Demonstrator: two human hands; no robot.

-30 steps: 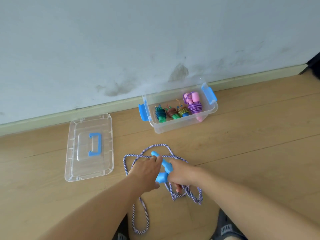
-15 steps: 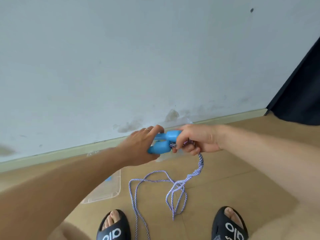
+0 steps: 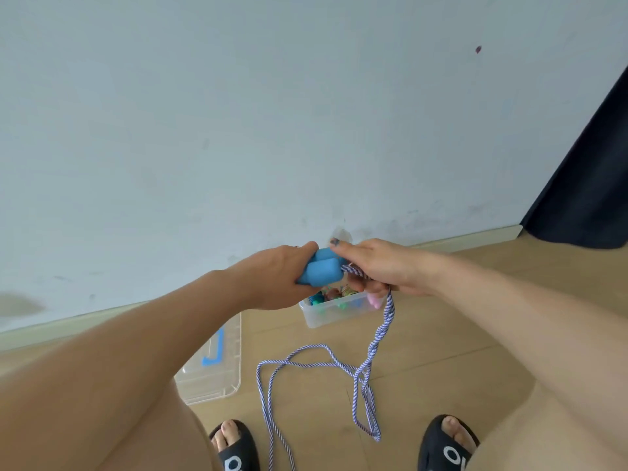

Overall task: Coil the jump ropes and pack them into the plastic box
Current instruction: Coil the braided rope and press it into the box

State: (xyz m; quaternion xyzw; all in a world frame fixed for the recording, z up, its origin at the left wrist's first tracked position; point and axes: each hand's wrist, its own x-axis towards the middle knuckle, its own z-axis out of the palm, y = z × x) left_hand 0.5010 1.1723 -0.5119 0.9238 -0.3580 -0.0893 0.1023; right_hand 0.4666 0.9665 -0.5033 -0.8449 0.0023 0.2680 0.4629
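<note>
The two blue handles (image 3: 321,268) are being held side by side in the left hand (image 3: 272,278), fingers curled round them, presumably so they can serve as a core for winding. The striped rope (image 3: 380,334) is being pinched where it leaves the handles by the right hand (image 3: 384,266), fingers closed on the strands. Both hands are being held raised in front of the wall (image 3: 238,113), well above the floor (image 3: 441,334).

From the right hand the rope is hanging down twisted, and its slack is lying in loose loops on the floor between the two black slippers (image 3: 234,447). The lift is probably being used to let the strands hang free before coiling.

The plastic box (image 3: 336,314) is standing on the floor near the wall edge, directly below the hands, with coloured coiled ropes (image 3: 334,295) already inside. Its clear lid (image 3: 217,365) is lying apart to the left, partly hidden by the left forearm.

Judgement: coiling of this rope is not yet started; tangling of the floor loops is the likely risk.
</note>
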